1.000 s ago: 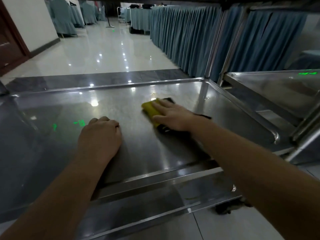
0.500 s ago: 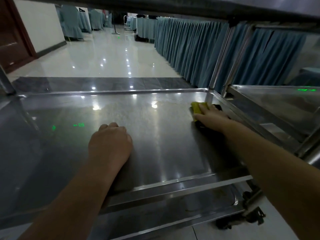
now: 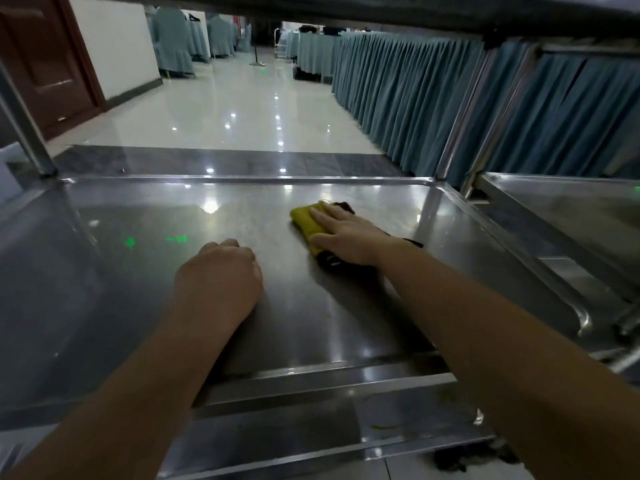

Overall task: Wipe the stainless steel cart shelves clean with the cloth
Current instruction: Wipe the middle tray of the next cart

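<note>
The steel cart shelf (image 3: pixel 138 289) fills the lower view, with a lower shelf (image 3: pixel 277 431) showing beneath its near edge and a second cart (image 3: pixel 561 202) just beside it on the right. Both forearms reach forward over the near rim. The left hand (image 3: pixel 218 278) rests knuckles-up on the shelf's middle, fingers curled under into a fist, holding nothing. The right hand (image 3: pixel 349 233) lies flat, fingers straight, pressing the yellow cloth (image 3: pixel 306 218) against the shelf towards its far right part.
</note>
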`<control>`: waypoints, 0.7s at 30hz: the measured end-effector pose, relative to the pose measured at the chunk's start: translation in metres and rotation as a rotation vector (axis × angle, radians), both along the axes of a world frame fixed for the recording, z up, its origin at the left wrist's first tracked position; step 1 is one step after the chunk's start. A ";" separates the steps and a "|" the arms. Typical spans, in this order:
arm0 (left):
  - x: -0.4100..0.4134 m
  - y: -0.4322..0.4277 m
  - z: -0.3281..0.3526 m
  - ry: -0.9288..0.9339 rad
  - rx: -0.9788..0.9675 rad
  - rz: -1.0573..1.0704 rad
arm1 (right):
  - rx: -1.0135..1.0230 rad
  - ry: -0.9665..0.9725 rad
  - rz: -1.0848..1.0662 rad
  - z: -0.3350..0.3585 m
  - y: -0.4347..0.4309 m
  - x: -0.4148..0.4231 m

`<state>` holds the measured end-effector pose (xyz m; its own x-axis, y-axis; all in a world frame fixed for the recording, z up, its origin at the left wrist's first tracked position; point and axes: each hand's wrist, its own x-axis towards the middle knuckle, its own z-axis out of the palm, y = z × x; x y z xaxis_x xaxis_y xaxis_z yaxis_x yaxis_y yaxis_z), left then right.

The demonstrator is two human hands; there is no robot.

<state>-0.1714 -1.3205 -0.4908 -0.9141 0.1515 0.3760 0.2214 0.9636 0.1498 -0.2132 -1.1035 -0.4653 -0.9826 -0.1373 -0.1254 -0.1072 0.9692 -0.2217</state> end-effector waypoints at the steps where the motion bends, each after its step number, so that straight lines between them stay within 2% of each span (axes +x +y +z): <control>1: 0.000 0.000 -0.001 0.005 -0.006 0.008 | 0.011 0.011 -0.060 0.000 0.020 0.001; 6: -0.003 0.002 0.000 0.037 -0.023 0.031 | 0.042 0.021 -0.376 0.002 0.124 0.019; 9: -0.003 0.003 -0.003 0.027 -0.024 0.028 | 0.039 0.019 -0.495 0.006 0.148 0.034; 11: 0.000 0.003 -0.001 0.033 -0.029 0.009 | 0.047 0.020 -0.548 0.008 0.141 0.037; 14: -0.003 -0.003 0.006 -0.085 0.048 -0.053 | 0.059 0.005 -0.591 0.011 0.108 0.034; 17: -0.003 -0.027 0.011 -0.206 0.141 -0.154 | 0.057 0.002 -0.522 0.011 0.063 0.028; 21: 0.008 -0.093 0.015 -0.171 0.102 -0.105 | 0.042 0.011 -0.423 0.010 -0.010 0.009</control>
